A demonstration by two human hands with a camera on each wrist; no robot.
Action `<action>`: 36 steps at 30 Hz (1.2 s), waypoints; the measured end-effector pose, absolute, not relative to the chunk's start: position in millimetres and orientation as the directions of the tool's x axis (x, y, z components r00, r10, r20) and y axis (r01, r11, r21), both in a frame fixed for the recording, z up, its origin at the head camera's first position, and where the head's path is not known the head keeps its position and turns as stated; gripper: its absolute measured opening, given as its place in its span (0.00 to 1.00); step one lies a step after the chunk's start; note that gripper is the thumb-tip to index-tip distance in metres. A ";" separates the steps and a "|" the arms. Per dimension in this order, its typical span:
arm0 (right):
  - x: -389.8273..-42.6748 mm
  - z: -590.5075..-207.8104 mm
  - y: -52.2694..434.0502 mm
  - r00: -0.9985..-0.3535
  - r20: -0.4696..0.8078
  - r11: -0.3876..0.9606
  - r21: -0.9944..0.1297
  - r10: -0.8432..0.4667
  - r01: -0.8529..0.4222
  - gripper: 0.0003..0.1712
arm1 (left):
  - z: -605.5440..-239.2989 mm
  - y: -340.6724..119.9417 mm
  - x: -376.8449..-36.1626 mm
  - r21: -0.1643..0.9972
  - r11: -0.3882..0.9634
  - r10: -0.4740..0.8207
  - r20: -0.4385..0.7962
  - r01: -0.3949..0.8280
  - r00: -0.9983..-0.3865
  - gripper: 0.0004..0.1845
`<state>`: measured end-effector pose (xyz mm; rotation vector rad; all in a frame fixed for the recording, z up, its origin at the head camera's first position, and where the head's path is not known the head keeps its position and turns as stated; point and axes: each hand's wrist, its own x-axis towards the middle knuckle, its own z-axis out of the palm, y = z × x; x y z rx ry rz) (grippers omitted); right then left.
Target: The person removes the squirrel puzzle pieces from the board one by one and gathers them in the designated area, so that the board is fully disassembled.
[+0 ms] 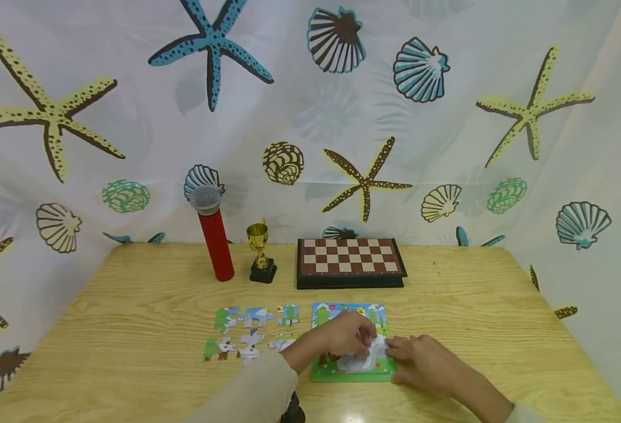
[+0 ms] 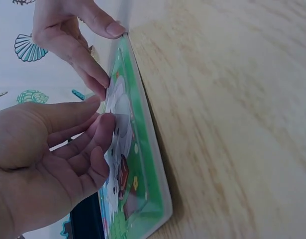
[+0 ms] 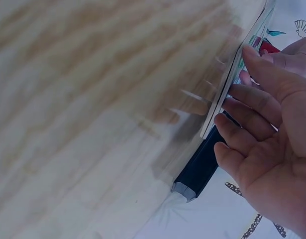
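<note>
A picture puzzle board with a green border lies on the table, showing trees and a white-grey figure. My left hand reaches over it, thumb and forefinger bent together at a pale grey puzzle piece on its right part. How much of that piece lies under the fingertips is hidden. Along the board's right edge rests my right hand, its thumb at the near corner and its fairly straight fingers touching the side. In the right wrist view this hand is seen from the palm side.
Several loose puzzle pieces lie left of the board, partly behind the left forearm. Behind stand a red microphone, a small gold trophy cup and a folded chessboard case. A patterned cloth hangs beyond the wooden table.
</note>
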<state>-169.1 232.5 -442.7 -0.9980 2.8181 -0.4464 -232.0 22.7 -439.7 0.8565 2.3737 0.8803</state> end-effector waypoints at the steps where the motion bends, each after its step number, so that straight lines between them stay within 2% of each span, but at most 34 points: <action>1: -169.2 -442.9 232.4 -0.776 -0.013 0.740 -0.310 -0.631 -0.596 0.26 | -439.5 23.3 -231.2 0.699 0.602 0.686 -0.205 0.386 -0.698 0.10; 5: -170.0 -444.0 232.0 -0.778 -0.015 0.747 -0.292 -0.629 -0.598 0.26 | -438.6 25.5 -227.8 0.689 0.608 0.689 -0.211 0.394 -0.693 0.07; 12: -170.3 -444.1 232.7 -0.773 -0.007 0.743 -0.281 -0.635 -0.608 0.26 | -439.7 29.4 -224.6 0.651 0.632 0.686 -0.217 0.421 -0.694 0.15; 22: -170.6 -444.8 232.6 -0.768 0.015 0.735 -0.280 -0.640 -0.618 0.27 | -439.5 31.0 -222.5 0.617 0.650 0.681 -0.213 0.444 -0.701 0.11; 36: -171.0 -446.3 232.4 -0.769 0.027 0.740 -0.255 -0.638 -0.623 0.26 | -443.9 28.9 -223.6 0.649 0.629 0.665 -0.165 0.427 -0.728 0.06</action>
